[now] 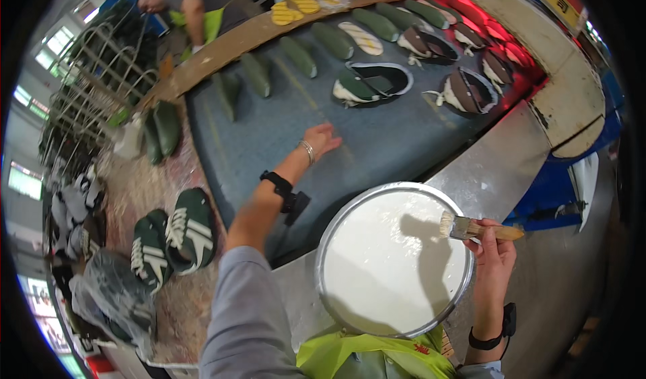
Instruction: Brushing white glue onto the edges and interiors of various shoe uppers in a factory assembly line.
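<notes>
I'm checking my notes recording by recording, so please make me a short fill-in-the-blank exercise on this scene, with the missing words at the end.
1. The right hand holds a ____ by its wooden handle.
2. The liquid in the round metal pan is ____ in colour.
3. The left hand, over the grey-blue surface, appears to hold ____.
4. The laced sneakers with white stripes are dark ____.

Missing words: brush; white; nothing; green.

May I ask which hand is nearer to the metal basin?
Right: the right hand is beside the basin, holding a brush; the left hand is beyond its far rim, over the grey surface.
</notes>
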`<action>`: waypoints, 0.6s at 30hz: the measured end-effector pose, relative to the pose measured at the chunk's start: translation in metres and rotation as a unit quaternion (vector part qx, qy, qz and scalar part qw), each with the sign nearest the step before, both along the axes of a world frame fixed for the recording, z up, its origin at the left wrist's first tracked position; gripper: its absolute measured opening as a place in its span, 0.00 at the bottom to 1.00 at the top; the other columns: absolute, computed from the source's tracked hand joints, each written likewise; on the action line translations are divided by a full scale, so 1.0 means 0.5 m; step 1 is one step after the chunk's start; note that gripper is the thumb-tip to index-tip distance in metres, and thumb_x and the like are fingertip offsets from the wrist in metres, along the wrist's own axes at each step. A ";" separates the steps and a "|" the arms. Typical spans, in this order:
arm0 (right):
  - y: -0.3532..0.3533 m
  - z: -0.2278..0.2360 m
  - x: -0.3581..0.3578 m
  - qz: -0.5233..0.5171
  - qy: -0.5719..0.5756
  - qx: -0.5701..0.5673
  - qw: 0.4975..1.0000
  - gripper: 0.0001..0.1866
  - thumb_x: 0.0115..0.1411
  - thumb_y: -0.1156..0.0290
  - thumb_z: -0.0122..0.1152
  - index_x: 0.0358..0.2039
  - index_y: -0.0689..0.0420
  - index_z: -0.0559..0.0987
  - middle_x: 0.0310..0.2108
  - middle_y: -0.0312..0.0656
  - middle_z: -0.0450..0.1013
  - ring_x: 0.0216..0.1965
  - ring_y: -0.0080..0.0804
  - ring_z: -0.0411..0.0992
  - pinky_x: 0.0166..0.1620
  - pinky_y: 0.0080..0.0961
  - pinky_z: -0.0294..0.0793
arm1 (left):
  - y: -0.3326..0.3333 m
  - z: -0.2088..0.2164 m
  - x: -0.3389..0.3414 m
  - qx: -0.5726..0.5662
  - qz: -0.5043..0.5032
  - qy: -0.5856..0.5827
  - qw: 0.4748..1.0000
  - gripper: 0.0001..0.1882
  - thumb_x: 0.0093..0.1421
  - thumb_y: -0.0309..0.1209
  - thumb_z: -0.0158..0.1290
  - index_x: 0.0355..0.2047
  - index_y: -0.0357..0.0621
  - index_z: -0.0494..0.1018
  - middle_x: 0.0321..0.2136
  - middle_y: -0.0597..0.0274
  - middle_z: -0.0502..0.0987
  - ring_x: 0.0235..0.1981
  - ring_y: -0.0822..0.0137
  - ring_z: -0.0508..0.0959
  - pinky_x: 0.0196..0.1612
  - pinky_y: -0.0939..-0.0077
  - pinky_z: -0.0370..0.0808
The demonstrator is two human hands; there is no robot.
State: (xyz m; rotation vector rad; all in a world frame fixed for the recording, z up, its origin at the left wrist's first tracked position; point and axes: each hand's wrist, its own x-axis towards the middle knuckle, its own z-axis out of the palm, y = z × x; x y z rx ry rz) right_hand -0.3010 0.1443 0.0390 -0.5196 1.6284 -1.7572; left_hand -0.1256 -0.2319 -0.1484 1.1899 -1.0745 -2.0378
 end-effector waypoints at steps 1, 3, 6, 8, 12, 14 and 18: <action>0.002 -0.002 0.004 0.005 0.001 0.001 1.000 0.11 0.63 0.69 0.50 0.41 0.62 0.71 0.40 0.45 0.72 0.40 0.28 0.72 0.42 0.25 0.74 | 0.018 0.033 0.062 0.009 -0.085 -0.128 0.988 0.24 0.60 0.24 0.45 0.57 0.37 0.59 0.53 0.54 0.67 0.51 0.58 0.70 0.55 0.69 0.68; 0.012 -0.013 0.011 0.024 0.004 0.009 1.000 0.12 0.63 0.68 0.50 0.42 0.63 0.71 0.41 0.45 0.72 0.41 0.28 0.71 0.44 0.25 0.73 | 0.033 0.107 0.204 -0.160 -0.224 -0.217 0.936 0.23 0.59 0.26 0.47 0.56 0.39 0.62 0.51 0.55 0.69 0.51 0.59 0.71 0.54 0.71 0.68; 0.040 -0.010 0.019 0.025 0.034 -0.016 0.999 0.13 0.63 0.68 0.50 0.44 0.64 0.71 0.43 0.46 0.71 0.42 0.28 0.71 0.46 0.24 0.71 | 0.072 0.286 0.384 -0.290 -0.432 -0.363 0.773 0.23 0.57 0.33 0.51 0.53 0.42 0.66 0.48 0.57 0.73 0.50 0.62 0.72 0.53 0.72 0.67; 0.045 -0.005 0.028 0.073 0.028 -0.022 0.997 0.15 0.64 0.68 0.49 0.46 0.66 0.70 0.45 0.47 0.70 0.44 0.30 0.70 0.49 0.23 0.70 | 0.086 0.368 0.528 -0.254 -0.432 -0.497 0.708 0.31 0.53 0.34 0.54 0.57 0.42 0.62 0.52 0.52 0.69 0.54 0.56 0.68 0.56 0.71 0.63; 0.041 -0.004 0.054 0.113 0.069 -0.004 0.991 0.17 0.64 0.67 0.47 0.48 0.66 0.69 0.47 0.48 0.69 0.47 0.32 0.70 0.51 0.24 0.70 | 0.196 0.366 0.692 -0.235 -0.504 -0.733 0.391 0.56 0.44 0.32 0.61 0.65 0.57 0.34 0.66 0.57 0.40 0.65 0.55 0.47 0.62 0.46 0.48; 0.042 0.007 0.077 0.120 0.088 0.001 0.989 0.17 0.64 0.67 0.48 0.48 0.66 0.69 0.47 0.47 0.69 0.47 0.31 0.70 0.49 0.23 0.70 | 0.244 0.311 0.744 -0.275 -0.455 -0.726 0.435 0.59 0.42 0.34 0.65 0.65 0.63 0.33 0.66 0.59 0.40 0.65 0.52 0.48 0.60 0.44 0.50; 0.054 0.025 0.090 0.143 0.113 0.008 0.983 0.17 0.64 0.66 0.48 0.48 0.65 0.70 0.46 0.46 0.70 0.47 0.29 0.70 0.46 0.20 0.70 | 0.287 0.209 0.809 -0.361 -0.278 -0.726 0.515 0.49 0.47 0.21 0.56 0.64 0.64 0.43 0.64 0.56 0.47 0.56 0.47 0.65 0.52 0.61 0.70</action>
